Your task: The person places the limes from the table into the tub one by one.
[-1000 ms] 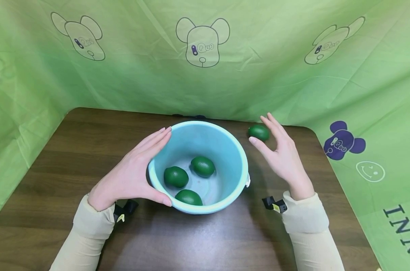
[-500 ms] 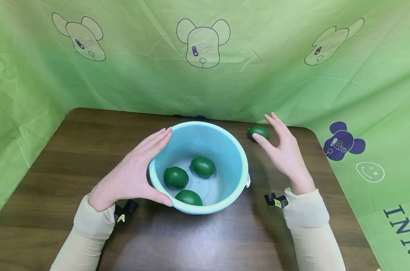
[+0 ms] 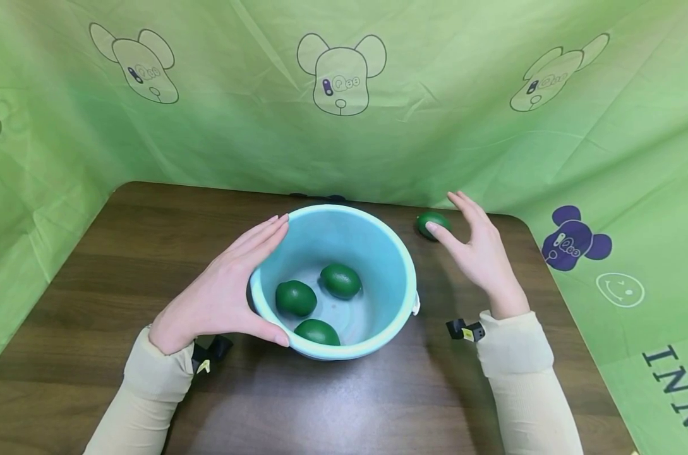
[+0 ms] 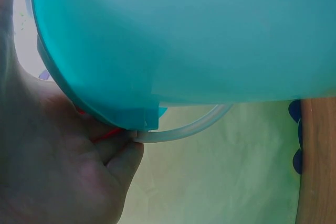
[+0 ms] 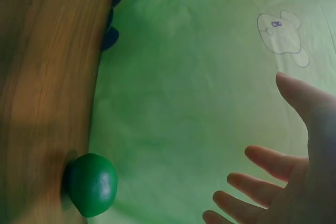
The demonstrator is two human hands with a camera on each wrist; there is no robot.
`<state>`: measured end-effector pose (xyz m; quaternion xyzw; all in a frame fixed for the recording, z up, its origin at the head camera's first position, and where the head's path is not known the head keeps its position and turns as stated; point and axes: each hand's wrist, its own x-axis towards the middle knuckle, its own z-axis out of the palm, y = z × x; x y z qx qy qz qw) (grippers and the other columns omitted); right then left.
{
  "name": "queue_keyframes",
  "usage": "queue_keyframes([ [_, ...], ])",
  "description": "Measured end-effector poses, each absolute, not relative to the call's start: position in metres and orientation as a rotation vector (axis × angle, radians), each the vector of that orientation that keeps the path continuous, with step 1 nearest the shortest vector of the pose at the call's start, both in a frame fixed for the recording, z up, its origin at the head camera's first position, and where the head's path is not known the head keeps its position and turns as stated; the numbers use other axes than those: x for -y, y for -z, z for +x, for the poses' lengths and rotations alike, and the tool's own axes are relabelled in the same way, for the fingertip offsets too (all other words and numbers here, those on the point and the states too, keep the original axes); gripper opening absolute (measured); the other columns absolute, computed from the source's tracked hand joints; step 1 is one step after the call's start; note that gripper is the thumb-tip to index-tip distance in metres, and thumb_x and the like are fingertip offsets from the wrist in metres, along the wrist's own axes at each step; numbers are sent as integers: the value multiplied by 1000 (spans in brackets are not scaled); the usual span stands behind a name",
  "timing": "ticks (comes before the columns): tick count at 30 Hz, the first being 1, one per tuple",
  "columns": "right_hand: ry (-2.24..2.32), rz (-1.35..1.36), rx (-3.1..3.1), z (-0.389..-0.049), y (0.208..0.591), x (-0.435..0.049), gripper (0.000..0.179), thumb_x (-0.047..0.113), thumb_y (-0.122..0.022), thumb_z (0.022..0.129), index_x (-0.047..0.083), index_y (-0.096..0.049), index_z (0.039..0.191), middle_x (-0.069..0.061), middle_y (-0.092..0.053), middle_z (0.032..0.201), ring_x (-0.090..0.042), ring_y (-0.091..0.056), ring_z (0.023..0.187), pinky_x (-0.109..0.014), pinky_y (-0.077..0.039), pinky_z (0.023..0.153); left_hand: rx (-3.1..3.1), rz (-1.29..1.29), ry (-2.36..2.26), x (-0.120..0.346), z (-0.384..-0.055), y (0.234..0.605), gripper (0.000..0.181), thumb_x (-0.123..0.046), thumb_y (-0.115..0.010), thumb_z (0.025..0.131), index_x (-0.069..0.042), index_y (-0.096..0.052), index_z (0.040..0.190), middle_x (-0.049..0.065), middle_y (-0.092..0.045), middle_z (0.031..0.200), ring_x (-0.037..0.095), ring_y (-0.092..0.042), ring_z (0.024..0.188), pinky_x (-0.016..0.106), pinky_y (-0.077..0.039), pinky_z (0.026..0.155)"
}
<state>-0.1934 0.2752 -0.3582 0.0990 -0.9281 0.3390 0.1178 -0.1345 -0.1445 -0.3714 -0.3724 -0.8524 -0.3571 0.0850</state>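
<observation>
A light blue bucket (image 3: 352,351) stands mid-table, with three green limes (image 3: 295,298) lying on its bottom. My left hand (image 3: 221,294) holds the bucket's left side, thumb along the near rim and fingers against the far-left rim; the left wrist view shows its fingers by the handle (image 4: 184,131) mount. Another lime (image 5: 94,184) rests on the table near the back edge, right of the bucket. Above and to the right of that lime, my right hand (image 3: 480,253) hovers with thumb and fingers spread and nothing between them. Its thumb partly overlaps the lime in the head view.
The brown wooden table (image 3: 150,234) ends at a green printed curtain (image 3: 235,126) behind it and along both sides. A dark object (image 3: 337,198) shows at the back edge behind the bucket. Black cameras (image 3: 470,331) sit on both wrists.
My right hand has shifted slightly to the right, its thumb now overlapping the loose lime in the head view. My left hand, the bucket and the limes stay put.
</observation>
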Motion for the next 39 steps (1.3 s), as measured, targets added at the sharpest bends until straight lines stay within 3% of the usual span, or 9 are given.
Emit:
queue_keyframes([
  [26, -899, 204, 2841, -226, 359, -294, 81, 55, -61, 98, 10, -34, 160, -17, -30, 163, -40, -23, 149, -63, -19, 116, 2544, -1105, 1064, 144, -134, 371, 143, -68, -93, 52, -13, -22, 163, -2, -15, 169, 18, -12, 153, 52, -29, 115],
  [39, -850, 224, 2920, -243, 360, -304, 88, 54, -69, 94, 8, -32, 160, -18, -31, 162, -42, -25, 148, -62, -22, 114, 2549, -1103, 1061, 144, -134, 371, 144, -68, -94, 52, -12, -22, 163, -3, -15, 169, 17, -12, 153, 52, -27, 116],
])
